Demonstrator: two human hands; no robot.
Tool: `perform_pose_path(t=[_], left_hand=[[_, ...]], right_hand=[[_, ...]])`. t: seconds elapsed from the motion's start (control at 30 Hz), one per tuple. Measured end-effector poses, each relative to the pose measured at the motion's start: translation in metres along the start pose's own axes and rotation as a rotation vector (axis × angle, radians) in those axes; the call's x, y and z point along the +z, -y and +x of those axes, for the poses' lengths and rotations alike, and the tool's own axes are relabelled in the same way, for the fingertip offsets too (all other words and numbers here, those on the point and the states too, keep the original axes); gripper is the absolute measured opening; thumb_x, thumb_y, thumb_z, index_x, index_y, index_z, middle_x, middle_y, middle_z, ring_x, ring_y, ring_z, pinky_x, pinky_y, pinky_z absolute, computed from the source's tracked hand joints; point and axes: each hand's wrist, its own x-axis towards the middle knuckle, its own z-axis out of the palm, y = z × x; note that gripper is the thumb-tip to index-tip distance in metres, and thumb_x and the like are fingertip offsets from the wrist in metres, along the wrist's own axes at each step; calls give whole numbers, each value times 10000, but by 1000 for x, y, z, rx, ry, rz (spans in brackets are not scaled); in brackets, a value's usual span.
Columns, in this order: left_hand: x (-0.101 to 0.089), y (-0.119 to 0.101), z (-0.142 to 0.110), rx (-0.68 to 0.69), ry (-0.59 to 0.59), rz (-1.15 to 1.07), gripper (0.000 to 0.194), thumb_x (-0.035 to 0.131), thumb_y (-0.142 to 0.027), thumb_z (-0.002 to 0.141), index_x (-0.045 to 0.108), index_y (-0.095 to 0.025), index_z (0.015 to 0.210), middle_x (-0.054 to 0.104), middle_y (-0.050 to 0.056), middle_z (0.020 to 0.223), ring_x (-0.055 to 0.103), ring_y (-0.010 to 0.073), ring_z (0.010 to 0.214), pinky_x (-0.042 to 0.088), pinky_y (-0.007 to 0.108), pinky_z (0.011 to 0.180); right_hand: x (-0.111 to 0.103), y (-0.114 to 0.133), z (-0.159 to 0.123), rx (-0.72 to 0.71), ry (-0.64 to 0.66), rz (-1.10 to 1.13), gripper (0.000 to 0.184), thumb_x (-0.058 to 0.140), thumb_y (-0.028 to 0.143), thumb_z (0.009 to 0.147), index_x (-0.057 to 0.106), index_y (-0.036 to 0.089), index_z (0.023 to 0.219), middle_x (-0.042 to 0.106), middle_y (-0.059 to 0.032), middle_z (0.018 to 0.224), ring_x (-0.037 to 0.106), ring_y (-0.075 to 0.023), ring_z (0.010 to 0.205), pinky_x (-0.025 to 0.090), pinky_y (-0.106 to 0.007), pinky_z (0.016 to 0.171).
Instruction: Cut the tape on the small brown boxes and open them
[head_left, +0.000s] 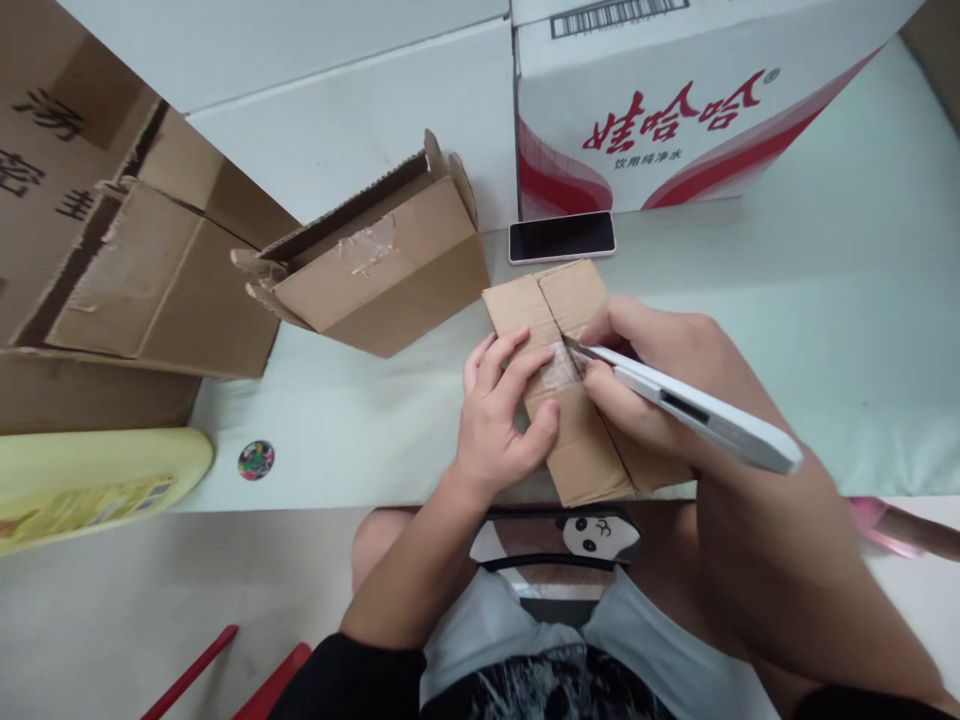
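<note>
A small brown cardboard box (pixel 592 440) lies on the pale green tabletop near its front edge, with a seam down its middle. Clear tape (pixel 556 368) crosses that seam. My left hand (pixel 499 415) rests on the box's left part, fingers spread and lying flat, thumb beside the tape. In my right hand (pixel 645 365) is a white utility knife (pixel 697 410), gripped near its front end. Its blade tip touches the box at the seam, just above the tape. The underside of the right hand's grip is partly hidden.
An open cardboard box (pixel 405 270) stands left of the work, and a phone (pixel 562 237) lies behind it. A white and red carton (pixel 675 130) lines the back. Larger brown boxes (pixel 150 270), a yellow container (pixel 97 480) and a round sticker (pixel 256 460) are at left.
</note>
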Motion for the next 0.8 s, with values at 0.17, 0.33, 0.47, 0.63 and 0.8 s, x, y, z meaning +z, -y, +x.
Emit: perform_pose_path(t=[0.17, 0.33, 0.47, 0.63, 0.8], left_hand=[[0, -1, 0, -1, -1, 5, 426, 461, -504, 1058, 589, -244, 1371, 600, 149, 1490, 563, 311, 1413, 404, 554, 1222], [-4, 1, 1, -27, 20, -33, 443, 479, -516, 1049, 585, -252, 1390, 572, 150, 1528, 546, 333, 1429, 391, 576, 1231], [-13, 11, 3, -64, 29, -84, 424, 528, -523, 1032, 611, -268, 1361, 558, 132, 1532, 533, 332, 1431, 422, 550, 1210], [-36, 44, 3, -218, -119, -133, 281, 609, -523, 995, 646, -292, 1151, 593, 93, 1423, 561, 299, 1363, 494, 489, 1129], [-58, 70, -1, -584, -198, -327, 328, 773, -496, 844, 568, -247, 907, 646, 49, 1060, 642, 224, 1006, 569, 387, 908]], right_hand=[[-4, -1, 0, -43, 89, 36, 83, 529, 271, 667, 449, 254, 648, 486, 21, 527, 358, -152, 504, 285, -328, 549], [-9, -3, -12, -70, -113, 341, 114, 554, 195, 670, 517, 263, 586, 479, 7, 515, 383, -166, 491, 278, -358, 530], [-3, -13, -11, -147, -650, 617, 127, 590, 198, 731, 639, 312, 755, 590, -36, 738, 538, -226, 604, 364, -385, 537], [13, -49, 17, 56, -684, 79, 124, 570, 159, 781, 586, 261, 851, 644, -135, 1060, 642, -350, 1091, 489, -485, 875], [34, -83, 37, 453, 59, -255, 252, 554, 110, 778, 651, 231, 976, 738, -131, 1007, 665, -326, 948, 415, -414, 800]])
